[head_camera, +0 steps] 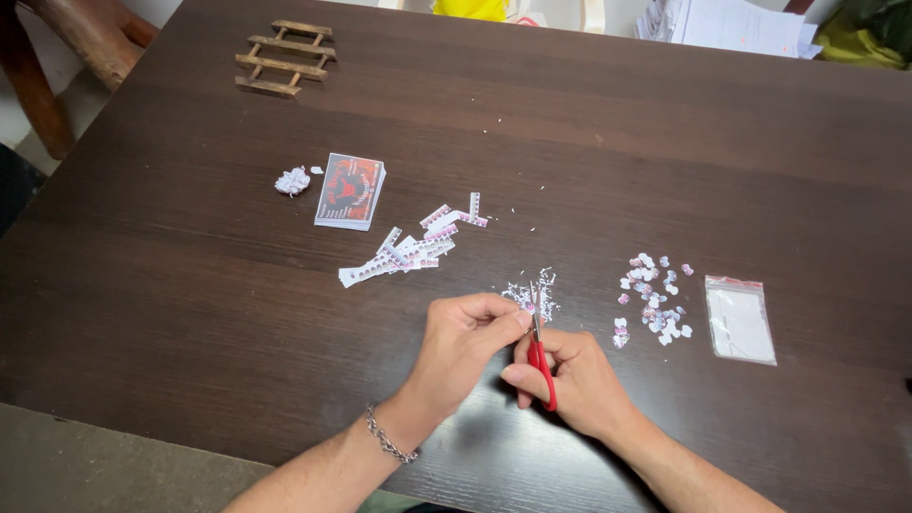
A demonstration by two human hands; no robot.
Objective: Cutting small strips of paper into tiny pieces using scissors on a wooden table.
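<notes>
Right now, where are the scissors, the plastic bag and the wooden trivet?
scissors (544, 372): head view, on the red handle in the right hand.
plastic bag (740, 321): head view, on the middle of its clear face.
wooden trivet (283, 58): head view, on a middle slat.

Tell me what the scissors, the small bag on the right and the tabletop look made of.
Scissors: red handles, likely glossy plastic; thin grey blades, probably metal. Small bag: clear, shiny film, seemingly plastic, with a red strip along its top edge. Table: dark brown with visible grain, wood or wood-look laminate, matte.
</notes>
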